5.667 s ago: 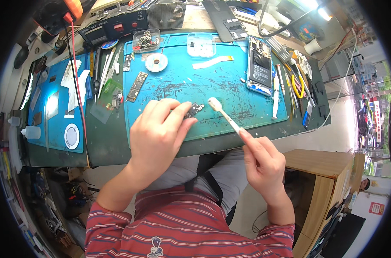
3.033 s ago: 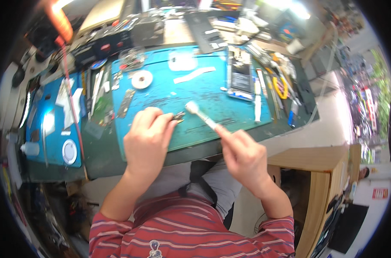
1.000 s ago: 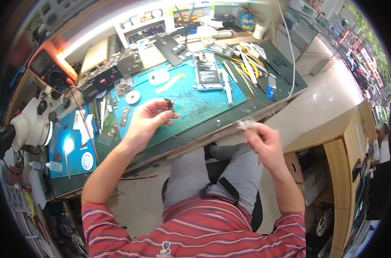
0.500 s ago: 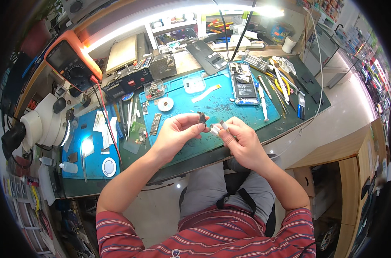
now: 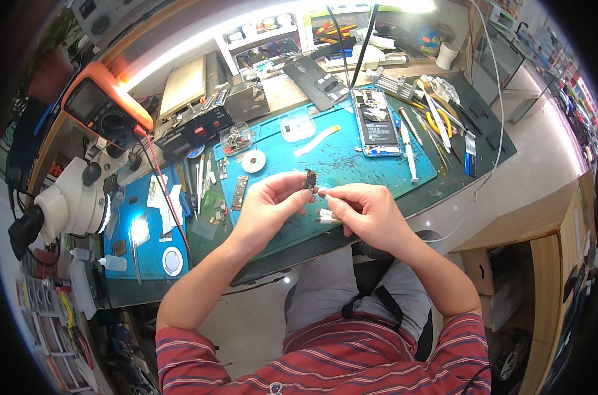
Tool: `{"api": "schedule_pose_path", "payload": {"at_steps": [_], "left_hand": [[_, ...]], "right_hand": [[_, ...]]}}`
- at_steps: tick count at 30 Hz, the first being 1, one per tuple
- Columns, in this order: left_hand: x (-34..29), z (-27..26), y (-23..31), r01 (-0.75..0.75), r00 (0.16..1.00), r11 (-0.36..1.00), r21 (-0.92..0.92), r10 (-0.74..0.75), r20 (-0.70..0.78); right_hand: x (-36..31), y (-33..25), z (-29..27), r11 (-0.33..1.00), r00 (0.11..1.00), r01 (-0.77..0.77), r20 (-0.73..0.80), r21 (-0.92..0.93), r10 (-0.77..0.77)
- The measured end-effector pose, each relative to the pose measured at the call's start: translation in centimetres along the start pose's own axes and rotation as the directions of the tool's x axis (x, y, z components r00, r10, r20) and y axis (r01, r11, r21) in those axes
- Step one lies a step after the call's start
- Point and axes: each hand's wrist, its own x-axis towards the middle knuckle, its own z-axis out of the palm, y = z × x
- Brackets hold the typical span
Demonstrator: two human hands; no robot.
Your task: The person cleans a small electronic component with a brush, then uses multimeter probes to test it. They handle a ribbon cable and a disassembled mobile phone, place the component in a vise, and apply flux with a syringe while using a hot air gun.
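Between thumb and fingers of my left hand (image 5: 276, 201) is a small dark circuit board piece (image 5: 310, 178) with a few gold-coloured spots. My right hand (image 5: 371, 210) is closed in a pinch right beside that piece, its fingertips near the lower edge. Whatever those fingertips hold is too small to name. Just under my right hand shows a small whitish, tube-like object (image 5: 326, 216); whether it lies on the blue work mat (image 5: 286, 227) or sits against the curled fingers I cannot tell.
An opened phone (image 5: 378, 125) lies at the mat's far right, next to a syringe (image 5: 409, 155), tweezers and pliers. A solder spool (image 5: 253, 160), a clear parts box (image 5: 236, 138) and a long board (image 5: 239, 192) are left of centre. An orange multimeter (image 5: 104, 108) stands far left.
My right hand has come closer to the dark piece, its fingers now pinched beside it. The whitish object, earlier at the fingertips, now shows below the hand. The whole view has shifted slightly.
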Motion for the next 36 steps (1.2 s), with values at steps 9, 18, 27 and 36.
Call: {"api": "schedule_pose_path", "payload": {"at_steps": [9,18,27,36], "left_hand": [[-0.2,-0.1,-0.5,-0.004,1.000,0.994,0.111,0.003,0.011],[-0.1,0.2,-0.2,-0.033,0.999,0.964,0.265,0.034,-0.002],[-0.3,-0.1,-0.3,-0.102,0.994,0.957,0.273,0.092,0.053],[-0.8,0.0,0.3,-0.074,0.995,0.945,0.319,0.049,0.087]], "right_hand": [[-0.3,-0.1,0.2,0.999,1.000,-0.027,-0.001,0.018,0.027],[-0.1,-0.1,0.1,0.999,1.000,0.012,-0.001,-0.049,-0.012],[-0.4,-0.9,-0.8,0.994,0.995,-0.024,0.089,-0.103,0.034],[-0.6,-0.9,-0.8,0.982,0.991,0.013,0.130,-0.187,0.012]]}}
